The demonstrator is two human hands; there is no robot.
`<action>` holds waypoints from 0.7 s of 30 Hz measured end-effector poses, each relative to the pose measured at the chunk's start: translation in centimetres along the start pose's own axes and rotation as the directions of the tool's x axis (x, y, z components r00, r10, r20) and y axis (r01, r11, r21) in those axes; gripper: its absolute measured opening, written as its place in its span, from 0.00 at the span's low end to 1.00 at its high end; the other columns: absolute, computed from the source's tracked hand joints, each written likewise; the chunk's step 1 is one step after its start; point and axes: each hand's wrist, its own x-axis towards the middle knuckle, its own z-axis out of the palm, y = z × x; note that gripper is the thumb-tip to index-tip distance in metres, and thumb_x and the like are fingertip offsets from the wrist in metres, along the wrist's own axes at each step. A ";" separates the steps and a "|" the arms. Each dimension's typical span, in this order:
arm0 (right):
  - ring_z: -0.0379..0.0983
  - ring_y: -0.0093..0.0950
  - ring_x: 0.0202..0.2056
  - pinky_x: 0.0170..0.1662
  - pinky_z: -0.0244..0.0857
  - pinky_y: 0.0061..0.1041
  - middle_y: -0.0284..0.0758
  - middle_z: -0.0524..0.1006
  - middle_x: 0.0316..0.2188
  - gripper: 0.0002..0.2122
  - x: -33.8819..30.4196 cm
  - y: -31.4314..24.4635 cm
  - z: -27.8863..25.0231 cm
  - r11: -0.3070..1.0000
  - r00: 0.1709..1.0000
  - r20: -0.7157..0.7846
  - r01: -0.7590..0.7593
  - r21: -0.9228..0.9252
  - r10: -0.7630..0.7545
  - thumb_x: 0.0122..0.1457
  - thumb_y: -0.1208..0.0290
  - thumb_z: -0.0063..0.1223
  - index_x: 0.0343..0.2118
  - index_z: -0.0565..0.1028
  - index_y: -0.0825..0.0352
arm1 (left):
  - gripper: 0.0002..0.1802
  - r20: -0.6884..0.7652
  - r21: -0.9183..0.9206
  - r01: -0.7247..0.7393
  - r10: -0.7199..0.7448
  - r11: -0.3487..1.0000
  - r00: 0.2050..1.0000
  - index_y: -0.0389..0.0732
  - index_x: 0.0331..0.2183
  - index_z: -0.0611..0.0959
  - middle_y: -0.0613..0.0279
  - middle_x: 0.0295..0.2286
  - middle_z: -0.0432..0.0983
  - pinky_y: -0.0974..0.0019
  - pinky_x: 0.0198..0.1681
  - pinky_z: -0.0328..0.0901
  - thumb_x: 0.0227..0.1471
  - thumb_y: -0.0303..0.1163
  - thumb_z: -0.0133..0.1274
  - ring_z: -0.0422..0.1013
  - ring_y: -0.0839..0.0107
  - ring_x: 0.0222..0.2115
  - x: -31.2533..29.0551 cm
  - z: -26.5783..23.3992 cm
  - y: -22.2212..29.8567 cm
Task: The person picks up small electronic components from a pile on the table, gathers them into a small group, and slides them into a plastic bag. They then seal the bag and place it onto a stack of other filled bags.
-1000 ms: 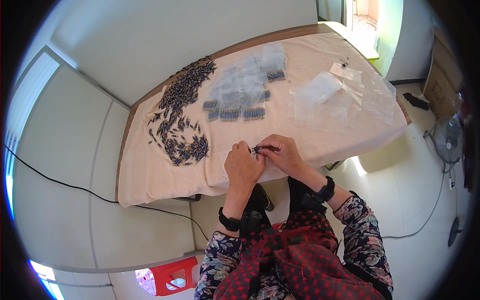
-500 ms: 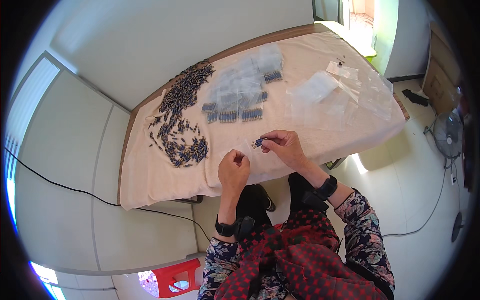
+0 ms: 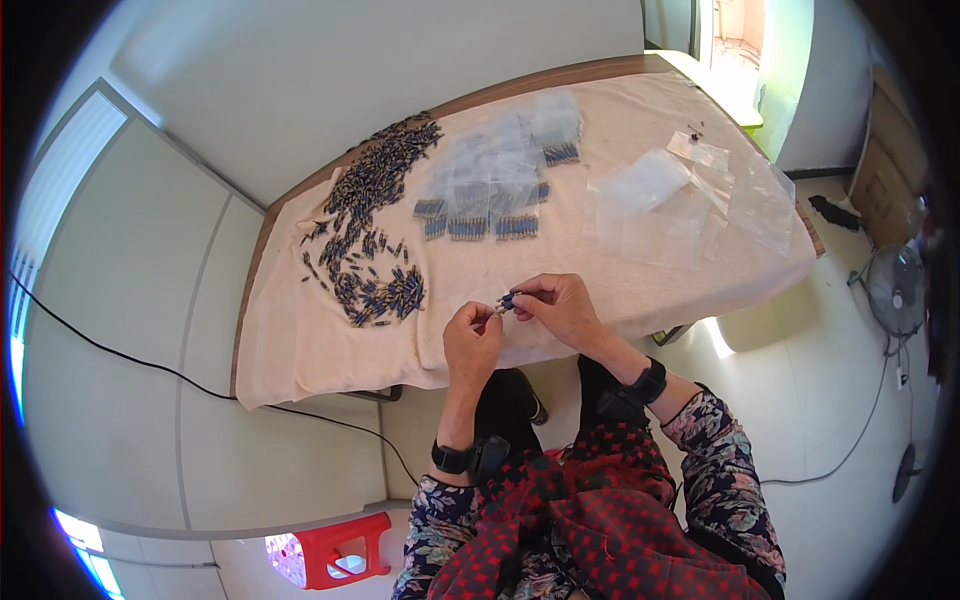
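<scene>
Over the near edge of the cloth-covered table, my right hand [image 3: 557, 305] pinches a small bunch of dark blue connectors with gold-coloured metal ends [image 3: 507, 300]. Close beside it on the left, my left hand [image 3: 472, 340] is closed, thumb and forefinger pressed together near the ends of the bunch. A faint, see-through edge between the hands looks like a clear plastic bag held by the left fingers; most of it cannot be made out. Left of my hands lies a loose heap of the same connectors [image 3: 385, 295], which joins a larger pile [image 3: 375, 180] farther back.
Beyond my hands, clear bags filled with rows of connectors [image 3: 515, 226] lie overlapping. Flat clear bags [image 3: 650, 215] are spread on the right of the pale cloth [image 3: 560, 255]. A fan [image 3: 893, 290] stands on the floor at right; a red plastic stool [image 3: 345, 550] is at lower left.
My right hand has moved left with the connectors, bringing their ends up to the left fingertips. The view has shifted slightly.
</scene>
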 end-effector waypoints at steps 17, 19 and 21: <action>0.75 0.35 0.28 0.31 0.69 0.26 0.37 0.78 0.31 0.06 -0.2 1.3 0.5 0.637 0.874 0.297 0.484 -0.601 -0.384 0.48 0.77 0.58 0.31 0.79 0.66 | 0.02 -0.012 -0.059 -0.264 0.264 0.963 0.964 0.33 0.26 0.77 0.60 0.34 0.68 0.75 0.34 0.63 0.44 0.19 0.54 0.66 0.77 0.31 -0.1 -0.3 -1.8; 0.74 0.36 0.30 0.33 0.68 0.30 0.36 0.77 0.29 0.04 -0.3 1.2 0.6 0.514 0.837 0.357 0.539 -0.667 -0.415 0.49 0.73 0.56 0.27 0.78 0.67 | 0.02 -0.011 -0.121 -0.251 0.251 0.960 0.968 0.33 0.26 0.77 0.60 0.34 0.68 0.75 0.35 0.64 0.45 0.18 0.54 0.67 0.77 0.31 -0.4 0.0 -1.9; 0.73 0.36 0.32 0.34 0.67 0.32 0.35 0.76 0.29 0.05 -0.4 1.0 0.9 0.451 0.818 0.392 0.564 -0.692 -0.422 0.50 0.72 0.55 0.25 0.77 0.67 | 0.02 -0.003 -0.242 -0.217 0.222 0.946 0.975 0.33 0.27 0.77 0.60 0.33 0.68 0.74 0.36 0.64 0.45 0.17 0.53 0.67 0.75 0.31 -0.7 0.1 -1.4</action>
